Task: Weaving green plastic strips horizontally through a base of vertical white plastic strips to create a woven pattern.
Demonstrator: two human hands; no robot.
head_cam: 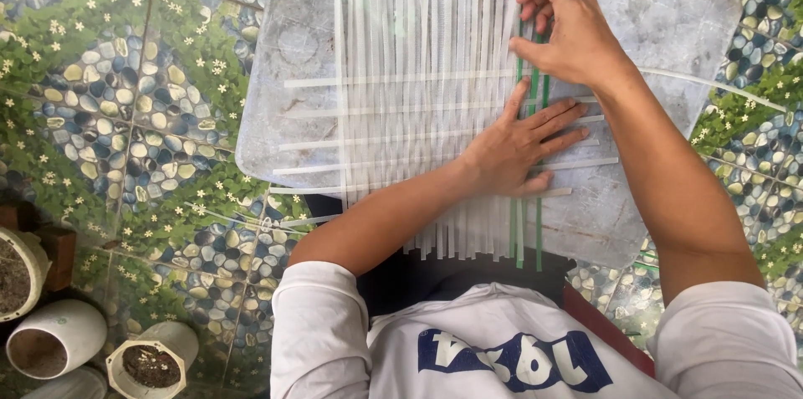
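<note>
The long flat plastic weaving strips (418, 73) are translucent white, crossed by strips of the same white; the thin plastic strips at their right side (538, 223) are green, one a paler green; the scuffed translucent plastic board (669, 23) under them is cloudy grey-white, mottled with dull marks; the glazed floor tiles (125, 98) carry a print of rounded pebbles in blue, grey and cream, ringed by green leaves with small white star flowers; the cotton shirt (502, 340) is white with a dark blue print; the round pots at the floor's lower left corner (54, 336) are off-white, with brown-grey soil inside.
</note>
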